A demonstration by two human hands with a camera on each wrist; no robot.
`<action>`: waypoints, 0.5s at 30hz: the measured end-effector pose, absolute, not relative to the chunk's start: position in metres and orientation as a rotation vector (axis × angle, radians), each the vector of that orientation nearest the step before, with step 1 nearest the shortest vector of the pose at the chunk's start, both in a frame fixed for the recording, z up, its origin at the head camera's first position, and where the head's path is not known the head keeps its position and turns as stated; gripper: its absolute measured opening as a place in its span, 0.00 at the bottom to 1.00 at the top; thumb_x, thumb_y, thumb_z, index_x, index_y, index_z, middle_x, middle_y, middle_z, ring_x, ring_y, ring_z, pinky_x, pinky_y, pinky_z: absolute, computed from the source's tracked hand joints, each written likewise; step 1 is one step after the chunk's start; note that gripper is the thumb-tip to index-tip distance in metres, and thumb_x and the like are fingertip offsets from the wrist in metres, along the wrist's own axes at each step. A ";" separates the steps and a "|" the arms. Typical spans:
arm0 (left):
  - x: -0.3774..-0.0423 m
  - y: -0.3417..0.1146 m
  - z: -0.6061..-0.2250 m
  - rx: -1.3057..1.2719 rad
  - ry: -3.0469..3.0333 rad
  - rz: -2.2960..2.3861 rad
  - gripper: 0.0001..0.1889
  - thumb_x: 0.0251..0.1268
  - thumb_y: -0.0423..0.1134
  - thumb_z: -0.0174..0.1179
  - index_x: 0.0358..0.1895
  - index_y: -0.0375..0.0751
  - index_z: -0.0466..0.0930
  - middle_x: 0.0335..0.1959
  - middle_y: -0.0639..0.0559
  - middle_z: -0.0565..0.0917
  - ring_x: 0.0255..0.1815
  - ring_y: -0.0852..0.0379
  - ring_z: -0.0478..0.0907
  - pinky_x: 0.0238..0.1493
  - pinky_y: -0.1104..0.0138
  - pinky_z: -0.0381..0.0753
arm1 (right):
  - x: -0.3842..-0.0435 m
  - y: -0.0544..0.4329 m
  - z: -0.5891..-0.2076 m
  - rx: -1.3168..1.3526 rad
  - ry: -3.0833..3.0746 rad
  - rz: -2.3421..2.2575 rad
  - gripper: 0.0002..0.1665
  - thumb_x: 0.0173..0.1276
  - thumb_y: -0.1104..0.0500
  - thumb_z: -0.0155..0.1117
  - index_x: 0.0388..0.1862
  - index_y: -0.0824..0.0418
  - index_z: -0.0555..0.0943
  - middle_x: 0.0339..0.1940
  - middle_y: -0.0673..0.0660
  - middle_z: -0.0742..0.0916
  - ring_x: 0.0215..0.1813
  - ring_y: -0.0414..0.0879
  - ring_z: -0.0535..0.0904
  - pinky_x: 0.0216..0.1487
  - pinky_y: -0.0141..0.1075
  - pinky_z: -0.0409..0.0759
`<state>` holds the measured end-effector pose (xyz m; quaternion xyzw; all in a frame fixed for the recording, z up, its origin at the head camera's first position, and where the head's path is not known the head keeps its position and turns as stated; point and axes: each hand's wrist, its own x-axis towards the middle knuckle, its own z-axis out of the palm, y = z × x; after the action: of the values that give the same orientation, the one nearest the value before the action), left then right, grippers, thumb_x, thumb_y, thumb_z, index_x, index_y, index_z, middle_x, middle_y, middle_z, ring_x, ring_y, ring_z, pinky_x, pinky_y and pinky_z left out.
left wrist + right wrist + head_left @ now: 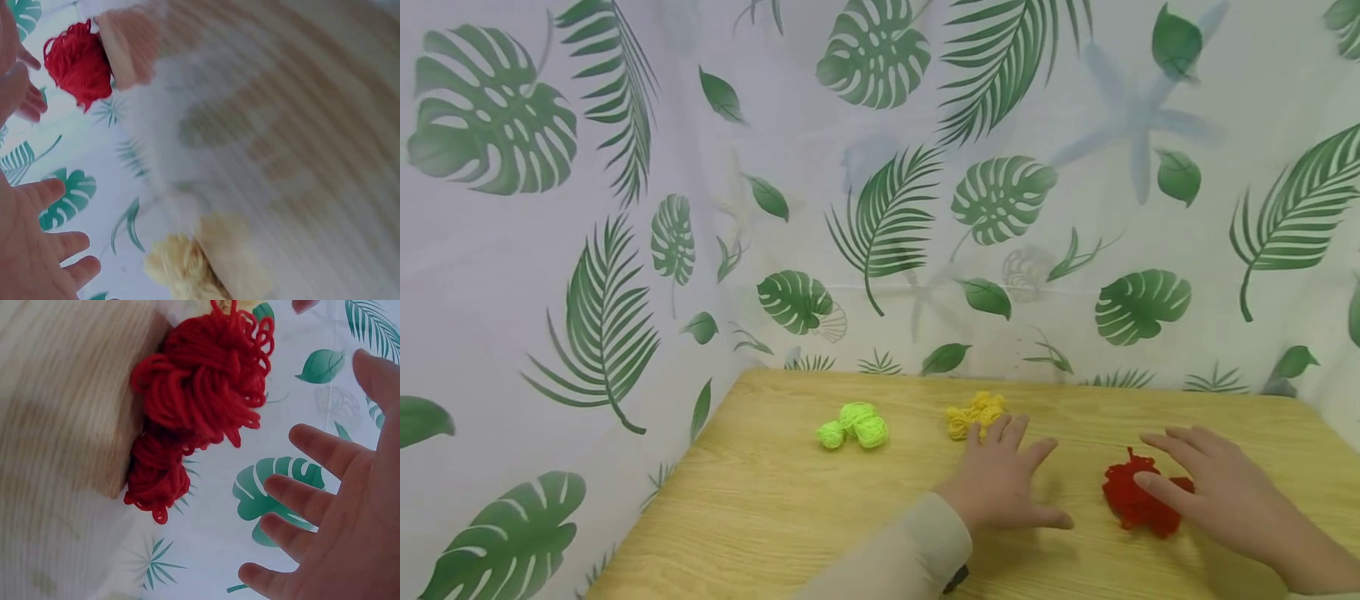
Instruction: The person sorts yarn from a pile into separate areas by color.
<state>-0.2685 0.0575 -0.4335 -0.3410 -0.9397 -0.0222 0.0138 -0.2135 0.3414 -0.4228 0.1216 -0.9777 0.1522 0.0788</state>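
A bundle of red yarn point(1138, 496) lies on the right part of the wooden table; in the right wrist view the red yarn point(200, 378) shows as loopy clumps. My right hand point(1225, 492) hovers over its right side, fingers spread and holding nothing. To the left of the red yarn, my left hand point(1000, 483) is held above the table with fingers apart and nothing in it. Just beyond its fingertips sits yellow yarn point(973, 414), partly hidden by them. The left wrist view shows the same yellow yarn point(184, 269) blurred near its bottom edge.
Bright green yarn balls point(857, 425) lie together left of the yellow yarn. The light wooden table point(737, 500) meets a white cloth point(895, 333) printed with green leaves at its back and left side.
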 end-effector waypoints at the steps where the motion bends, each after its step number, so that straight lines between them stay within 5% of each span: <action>1: -0.268 0.053 -0.432 -1.060 -2.926 -0.076 0.47 0.54 0.84 0.48 0.79 0.74 0.54 0.82 0.55 0.50 0.81 0.51 0.45 0.73 0.42 0.54 | -0.214 0.341 -0.423 0.364 -2.924 0.443 0.39 0.71 0.37 0.63 0.68 0.65 0.75 0.66 0.77 0.73 0.65 0.77 0.62 0.58 0.75 0.59; 15: -0.270 -0.022 -0.432 -1.029 -2.894 -0.124 0.47 0.57 0.83 0.46 0.79 0.69 0.57 0.83 0.48 0.49 0.82 0.44 0.41 0.73 0.35 0.44 | -0.212 0.340 -0.432 0.324 -2.949 0.318 0.41 0.74 0.33 0.54 0.74 0.57 0.70 0.71 0.75 0.68 0.69 0.79 0.55 0.56 0.78 0.55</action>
<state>-0.2703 -0.0218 -0.4320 -0.3347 -0.9409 -0.0403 0.0336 -0.2119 0.3399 -0.4325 0.1082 -0.9853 0.1062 0.0790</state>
